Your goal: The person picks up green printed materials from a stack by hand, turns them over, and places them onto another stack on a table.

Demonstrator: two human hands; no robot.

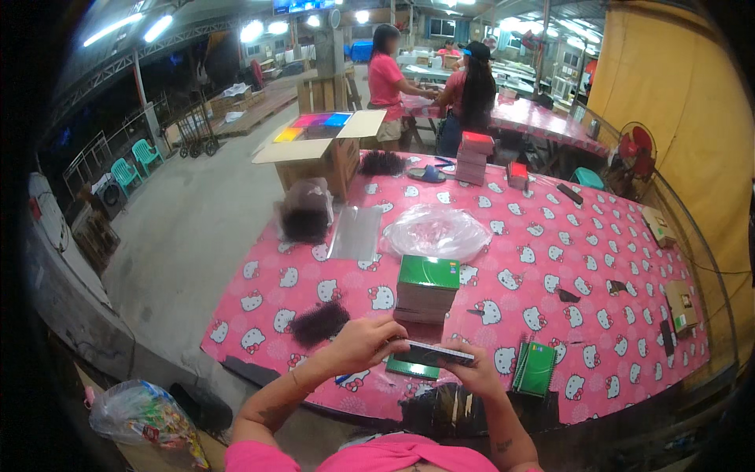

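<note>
Both my hands hold a thin notebook [434,354] tilted nearly edge-on, its dark side and pale edge showing. My left hand [368,343] grips its left end with bent fingers. At the other end, my right hand [478,373] is closed round the edge. Partly hidden beneath lies a green-covered notebook [412,369] on the table. Just beyond my hands rises a tall stack of green-covered notebooks [429,272]. A pile of black binding coils [318,323] lies left of my left hand. Right of my right hand are green spiral notebooks [536,370].
The table's pink patterned cover [503,275] bears a clear plastic bag [437,234], plastic sheets [355,233] and a red-topped stack [473,157]. An open carton [326,161] stands at the far left. Two people work beyond, near a red fan [636,149]. A filled bag [145,421] sits lower left.
</note>
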